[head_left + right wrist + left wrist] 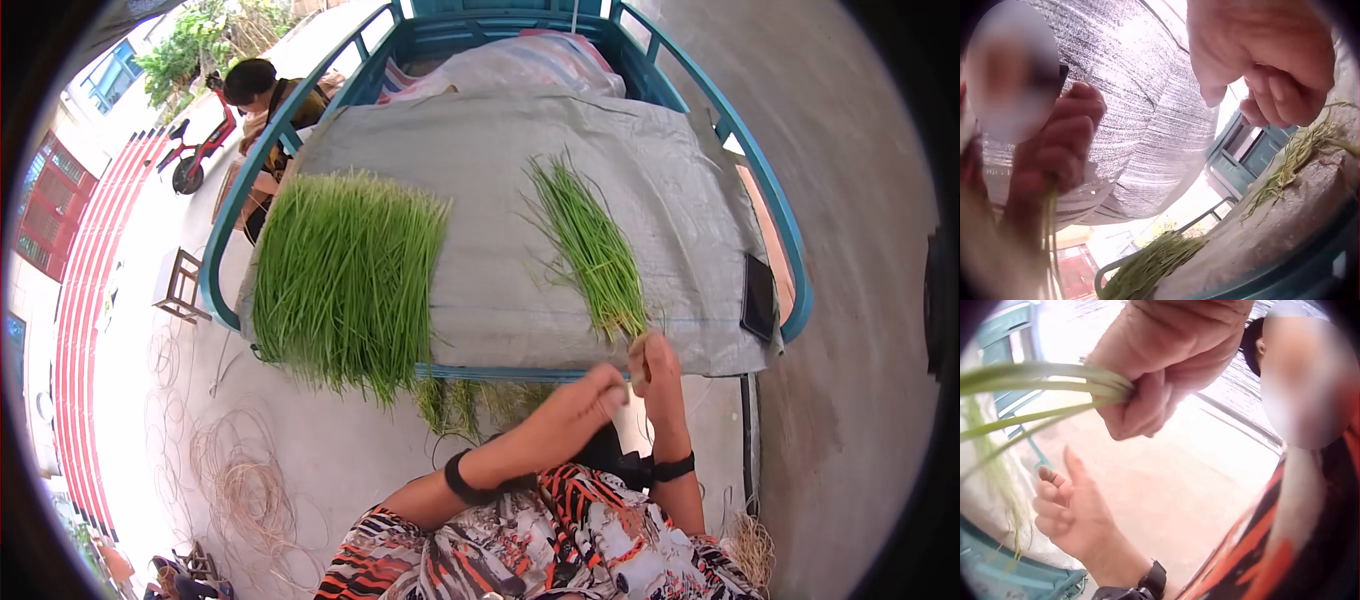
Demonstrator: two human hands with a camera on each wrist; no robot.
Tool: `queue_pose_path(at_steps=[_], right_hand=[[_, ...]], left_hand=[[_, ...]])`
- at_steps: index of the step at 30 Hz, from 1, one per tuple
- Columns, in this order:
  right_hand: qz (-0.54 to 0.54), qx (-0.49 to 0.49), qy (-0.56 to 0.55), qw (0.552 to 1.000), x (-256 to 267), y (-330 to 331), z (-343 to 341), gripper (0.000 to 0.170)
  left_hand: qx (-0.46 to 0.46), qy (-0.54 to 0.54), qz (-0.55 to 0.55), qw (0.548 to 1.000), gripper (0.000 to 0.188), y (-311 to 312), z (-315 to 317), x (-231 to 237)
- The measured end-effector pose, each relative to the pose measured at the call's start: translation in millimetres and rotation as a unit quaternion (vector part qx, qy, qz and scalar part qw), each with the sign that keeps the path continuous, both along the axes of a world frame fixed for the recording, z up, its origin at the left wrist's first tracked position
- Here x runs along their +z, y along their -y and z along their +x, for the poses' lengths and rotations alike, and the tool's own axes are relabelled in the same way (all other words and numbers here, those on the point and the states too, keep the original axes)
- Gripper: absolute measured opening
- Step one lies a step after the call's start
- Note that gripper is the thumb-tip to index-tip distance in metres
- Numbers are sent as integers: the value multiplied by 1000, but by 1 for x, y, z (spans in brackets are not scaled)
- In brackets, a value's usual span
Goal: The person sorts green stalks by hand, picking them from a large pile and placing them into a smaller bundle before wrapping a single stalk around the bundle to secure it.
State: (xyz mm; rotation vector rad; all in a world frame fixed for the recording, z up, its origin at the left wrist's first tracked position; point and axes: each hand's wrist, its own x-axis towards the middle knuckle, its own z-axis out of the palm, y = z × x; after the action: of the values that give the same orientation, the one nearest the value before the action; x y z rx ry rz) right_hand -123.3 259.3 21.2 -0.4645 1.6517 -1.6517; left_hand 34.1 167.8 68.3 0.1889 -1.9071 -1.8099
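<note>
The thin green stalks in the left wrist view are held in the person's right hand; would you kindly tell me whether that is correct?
Not quite: the thin green stalks are held in the person's left hand, as the left wrist view shows.

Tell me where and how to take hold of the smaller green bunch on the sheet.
Grip the smaller green bunch around its near end, probably best with the right hand, coming over the near edge of the sheet. That end lies close to this hand, and the stalks run narrower there; the far tips fan out loosely and would likely gather less neatly.
</note>
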Motion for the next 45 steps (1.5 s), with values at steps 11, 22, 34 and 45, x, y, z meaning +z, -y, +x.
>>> queue_pose_path(at_steps=[11,22,34,45], right_hand=[[3,77,189,979,-9,22,-5,43],[-23,41,-253,966,53,23,-21,36],[176,-4,-511,841,-11,11,-39,10],[47,-72,-327,941,-10,4,-43,10]], left_hand=[[118,125,523,835,14,50,-13,-59],[193,-19,274,942,19,51,-3,58],[167,94,236,953,16,52,-43,8],[147,173,150,962,15,44,-42,-12]])
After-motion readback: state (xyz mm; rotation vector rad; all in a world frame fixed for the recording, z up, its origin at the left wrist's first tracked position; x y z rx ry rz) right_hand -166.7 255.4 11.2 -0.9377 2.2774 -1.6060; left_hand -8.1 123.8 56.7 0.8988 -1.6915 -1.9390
